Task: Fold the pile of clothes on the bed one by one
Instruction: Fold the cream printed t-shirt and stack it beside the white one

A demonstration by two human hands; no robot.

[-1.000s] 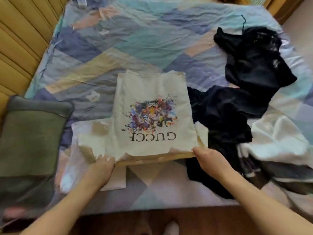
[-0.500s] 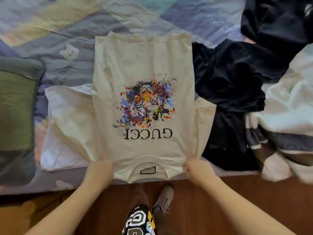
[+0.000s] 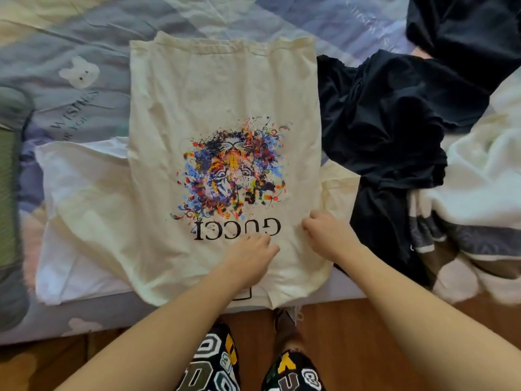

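Note:
A cream T-shirt with a colourful tiger print lies flat on the bed, print up, its collar at the near edge. My left hand rests palm down on the shirt just below the black lettering. My right hand sits by the shirt's right side with its fingers curled into the fabric. The right sleeve sticks out beside it. The left sleeve spreads over a white garment. The collar label is partly hidden by my left forearm.
A heap of black clothes lies right of the shirt, with a white and grey striped garment beyond it. A green cushion is at the left edge. The patchwork bedsheet ends at a wooden floor.
The shirt was pulled toward the bed's near edge and laid flat. Both hands left the shoulders and moved inward onto the chest area; the view has come closer.

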